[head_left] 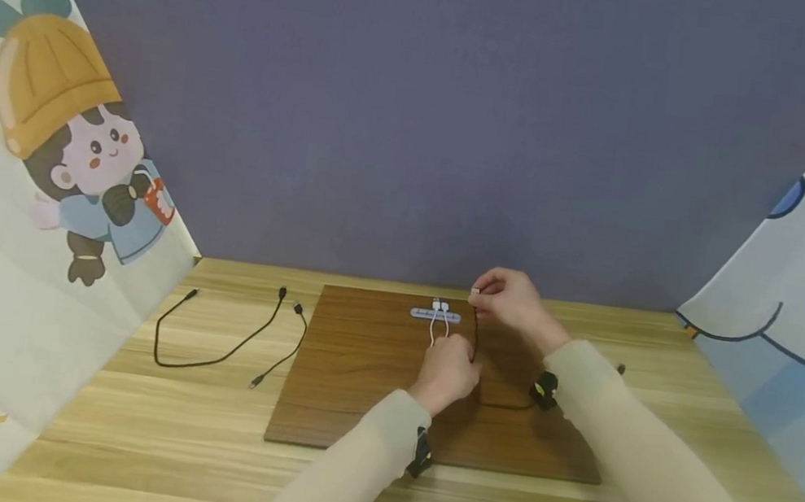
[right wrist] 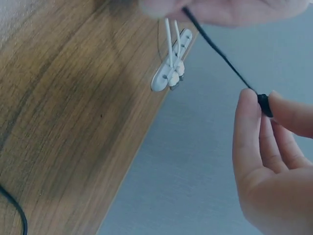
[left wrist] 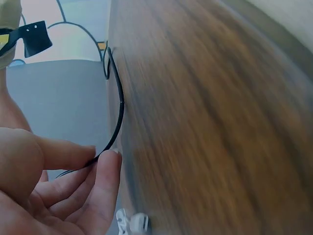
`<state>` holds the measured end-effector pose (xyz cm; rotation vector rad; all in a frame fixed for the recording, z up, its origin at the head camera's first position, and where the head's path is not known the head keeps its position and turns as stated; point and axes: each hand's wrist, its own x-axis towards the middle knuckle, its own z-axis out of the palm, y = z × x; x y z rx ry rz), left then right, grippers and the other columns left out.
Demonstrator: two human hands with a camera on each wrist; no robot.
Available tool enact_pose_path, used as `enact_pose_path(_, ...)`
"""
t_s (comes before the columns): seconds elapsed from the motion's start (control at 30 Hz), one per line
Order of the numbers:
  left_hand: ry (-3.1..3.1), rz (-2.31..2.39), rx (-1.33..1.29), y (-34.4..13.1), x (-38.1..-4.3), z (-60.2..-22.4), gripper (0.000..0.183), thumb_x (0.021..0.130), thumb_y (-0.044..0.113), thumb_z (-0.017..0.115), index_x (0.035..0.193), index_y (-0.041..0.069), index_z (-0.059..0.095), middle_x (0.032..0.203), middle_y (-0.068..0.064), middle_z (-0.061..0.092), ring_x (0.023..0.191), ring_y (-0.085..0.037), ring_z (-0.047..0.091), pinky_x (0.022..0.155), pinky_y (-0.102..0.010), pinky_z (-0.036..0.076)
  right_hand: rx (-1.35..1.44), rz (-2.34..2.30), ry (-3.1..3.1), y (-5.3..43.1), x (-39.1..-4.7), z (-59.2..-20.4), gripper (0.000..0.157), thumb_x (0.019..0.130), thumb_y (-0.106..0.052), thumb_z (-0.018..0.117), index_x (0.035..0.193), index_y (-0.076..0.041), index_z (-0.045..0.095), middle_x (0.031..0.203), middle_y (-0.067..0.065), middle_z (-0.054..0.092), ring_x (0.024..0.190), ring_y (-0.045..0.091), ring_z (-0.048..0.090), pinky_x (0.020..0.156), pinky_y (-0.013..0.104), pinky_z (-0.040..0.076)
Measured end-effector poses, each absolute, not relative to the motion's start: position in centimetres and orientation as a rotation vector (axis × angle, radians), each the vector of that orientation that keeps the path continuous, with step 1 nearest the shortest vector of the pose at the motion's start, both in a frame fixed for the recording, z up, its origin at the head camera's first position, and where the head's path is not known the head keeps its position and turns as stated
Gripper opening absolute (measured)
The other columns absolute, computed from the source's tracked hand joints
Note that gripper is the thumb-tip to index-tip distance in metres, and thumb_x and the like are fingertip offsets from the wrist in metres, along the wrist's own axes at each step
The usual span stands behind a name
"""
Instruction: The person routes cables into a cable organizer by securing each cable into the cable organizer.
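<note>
A black cable point(left wrist: 121, 103) runs between my two hands above a brown wooden board point(head_left: 345, 376). My left hand point(head_left: 449, 370) pinches it between thumb and fingertip, over the board's middle. Higher and to the right, my right hand point(head_left: 511, 302) pinches the black plug point(right wrist: 264, 104) at the cable's end, its metal tip upward in the head view. Near the board's back edge lies a pale cable clip strip point(right wrist: 159, 82). Two white cables point(right wrist: 169, 44) sit side by side in its slots. The rest of the black cable trails over the board's right half, partly behind my right wrist.
Left of the board, a longer black cable point(head_left: 214, 362) and a short black cable point(head_left: 299, 346) lie on the light wooden table point(head_left: 153, 454). A small dark plug point(head_left: 621, 369) shows right of the board. A grey-blue panel point(head_left: 416, 121) stands behind.
</note>
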<state>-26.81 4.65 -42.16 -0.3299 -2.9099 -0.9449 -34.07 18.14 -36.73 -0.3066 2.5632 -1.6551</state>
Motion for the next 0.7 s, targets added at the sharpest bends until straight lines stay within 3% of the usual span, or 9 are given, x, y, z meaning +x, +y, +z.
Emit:
enact_pose_path(0.17,-2.945,-1.002,-0.281,4.0,-26.6,-42.1,0.036,0.084,0.005,0.072,0.056,0.014,0.051,0.057,0.000,0.054,0.059,-0.020,0.054,0.051,-0.032,0.044,-0.303,-1.615,2.592,18.4,-34.6,-36.8,0.022,0.092,0.000,0.071,0.111,0.008,0.063,0.096,0.017,0.064,0.084,0.030,0.070,0.085,0.049,0.058)
enact_pose_path(0.37,-2.968,-0.909,-0.269,3.8,-26.5,-41.9,0.019,0.080,0.003,0.074,0.072,0.011,0.059,0.073,-0.006,0.064,0.069,-0.024,0.063,0.057,-0.035,0.049,-0.320,-1.562,2.615,18.4,-35.1,-36.5,0.020,0.092,0.002,0.070,0.110,0.006,0.062,0.098,0.018,0.065,0.089,0.034,0.070,0.080,0.038,0.060)
enact_pose_path(0.47,-2.974,-0.866,-0.263,3.8,-26.4,-41.8,0.014,0.079,0.004,0.074,0.079,0.009,0.062,0.080,-0.010,0.068,0.074,-0.027,0.066,0.059,-0.036,0.051,-0.306,-1.546,2.625,18.1,-35.3,-36.3,0.018,0.094,0.002,0.069,0.111,0.004,0.063,0.101,0.018,0.065,0.090,0.032,0.070,0.084,0.041,0.059)
enact_pose_path(0.57,-2.975,-0.856,-0.253,3.7,-26.3,-41.8,0.012,0.078,0.003,0.074,0.080,0.008,0.064,0.081,-0.011,0.068,0.073,-0.028,0.066,0.058,-0.037,0.051,-0.298,-1.533,2.649,17.8,-35.7,-36.3,0.018,0.094,0.001,0.068,0.112,0.004,0.064,0.102,0.018,0.066,0.089,0.028,0.071,0.087,0.046,0.058)
enact_pose_path(0.7,-2.978,-0.859,-0.227,3.6,-26.4,-41.8,0.010,0.077,0.001,0.075,0.080,0.006,0.066,0.080,-0.012,0.068,0.069,-0.026,0.064,0.055,-0.036,0.051,-0.302,-1.529,2.683,17.4,-36.2,-36.4,0.021,0.093,-0.001,0.070,0.112,0.005,0.066,0.102,0.018,0.068,0.085,0.026,0.072,0.083,0.044,0.059)
